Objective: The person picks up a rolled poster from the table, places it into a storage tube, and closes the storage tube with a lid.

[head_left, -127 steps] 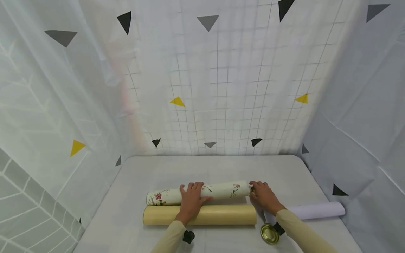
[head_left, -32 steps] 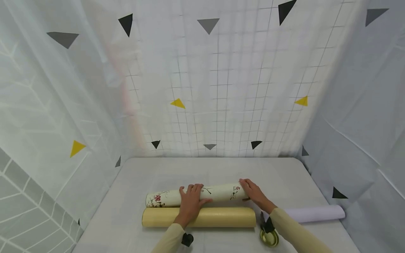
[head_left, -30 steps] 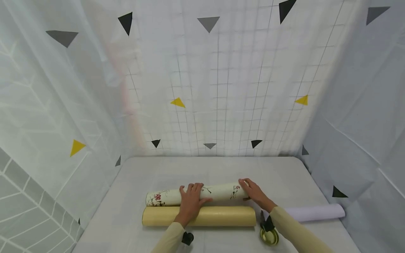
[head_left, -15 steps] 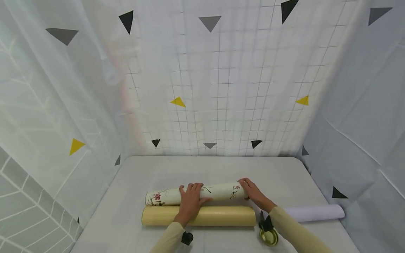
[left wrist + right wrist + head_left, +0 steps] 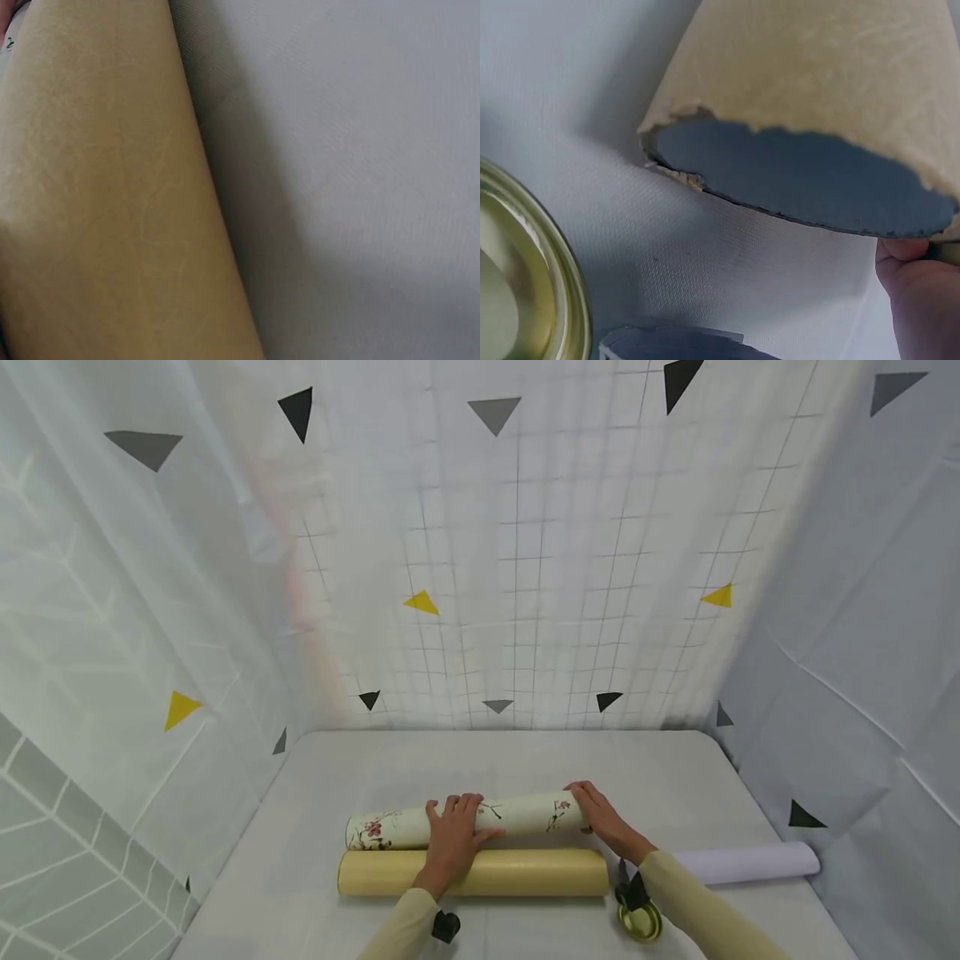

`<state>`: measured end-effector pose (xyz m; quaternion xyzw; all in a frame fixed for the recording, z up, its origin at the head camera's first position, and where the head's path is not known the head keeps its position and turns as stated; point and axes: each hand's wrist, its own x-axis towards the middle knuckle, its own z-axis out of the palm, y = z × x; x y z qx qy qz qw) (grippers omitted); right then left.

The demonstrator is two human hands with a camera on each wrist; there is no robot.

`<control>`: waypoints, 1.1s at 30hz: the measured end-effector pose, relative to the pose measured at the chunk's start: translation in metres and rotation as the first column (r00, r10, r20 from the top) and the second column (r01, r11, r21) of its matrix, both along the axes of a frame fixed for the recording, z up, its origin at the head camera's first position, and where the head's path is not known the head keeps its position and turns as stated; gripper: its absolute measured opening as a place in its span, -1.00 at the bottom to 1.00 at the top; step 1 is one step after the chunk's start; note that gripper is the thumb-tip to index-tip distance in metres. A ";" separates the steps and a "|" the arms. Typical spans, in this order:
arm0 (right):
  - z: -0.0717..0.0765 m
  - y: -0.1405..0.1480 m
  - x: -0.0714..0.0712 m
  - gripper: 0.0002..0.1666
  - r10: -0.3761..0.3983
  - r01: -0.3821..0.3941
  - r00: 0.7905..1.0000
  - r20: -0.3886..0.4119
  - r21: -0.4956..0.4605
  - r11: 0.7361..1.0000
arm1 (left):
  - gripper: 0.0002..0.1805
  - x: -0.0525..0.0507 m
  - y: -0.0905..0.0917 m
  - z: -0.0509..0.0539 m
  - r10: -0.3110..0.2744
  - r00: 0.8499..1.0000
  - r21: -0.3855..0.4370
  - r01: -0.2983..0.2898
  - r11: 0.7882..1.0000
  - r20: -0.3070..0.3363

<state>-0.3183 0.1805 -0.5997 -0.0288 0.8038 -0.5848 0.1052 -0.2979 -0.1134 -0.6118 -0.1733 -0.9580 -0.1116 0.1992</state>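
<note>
Right grip (image 5: 606, 821) clasps floral tube (image 5: 517, 814); left grip (image 5: 453, 835) spread atop; white table (image 5: 300, 827), patterned curtain (image 5: 562, 552) behind.

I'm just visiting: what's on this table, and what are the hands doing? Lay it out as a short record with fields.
Left hand: spread on the flowered roll
Right hand: grips that roll's right end
Tan roll: nearer the person than the flowered one; right end hollow, ragged-edged
Lavender roll: at the right, partly hidden by the right sleeve
Gold lid-like disc: just past the tan roll's right end
Table: whitish
</note>
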 end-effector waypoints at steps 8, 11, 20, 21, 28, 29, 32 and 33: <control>-0.002 0.000 0.001 -0.44 -0.017 0.017 1.000 0.007 0.008 1.000 | -0.23 0.001 0.001 0.000 0.003 1.000 -0.001 -0.003 1.000 -0.020; -0.004 0.000 -0.001 -0.38 -0.029 0.029 0.999 0.029 0.003 1.000 | -0.23 0.000 0.001 0.000 0.001 1.000 0.004 -0.001 1.000 -0.024; -0.004 -0.003 -0.002 -0.35 -0.056 0.055 0.995 0.080 0.013 0.998 | -0.22 -0.001 0.000 -0.003 -0.001 0.997 0.006 0.002 1.000 -0.079; -0.003 -0.003 -0.001 -0.36 -0.059 0.058 0.995 0.079 0.019 0.998 | -0.22 -0.001 0.001 -0.003 -0.002 0.997 0.007 0.003 1.000 -0.082; -0.003 -0.004 0.000 -0.38 -0.071 0.070 0.993 0.096 0.013 0.997 | -0.22 -0.001 0.001 -0.003 0.008 0.998 -0.017 -0.009 1.000 -0.061; -0.003 -0.005 0.000 -0.37 -0.070 0.069 0.993 0.093 0.010 0.998 | -0.21 -0.001 0.001 -0.003 0.010 0.998 -0.020 -0.011 1.000 -0.060; -0.002 -0.006 0.001 -0.36 -0.071 0.071 0.994 0.083 0.006 0.997 | -0.21 -0.001 0.001 -0.002 0.012 0.998 -0.018 -0.014 1.000 -0.061; -0.002 -0.006 0.001 -0.36 -0.072 0.072 0.994 0.081 0.006 0.997 | -0.21 0.000 0.000 -0.002 0.012 0.998 -0.015 -0.012 1.000 -0.060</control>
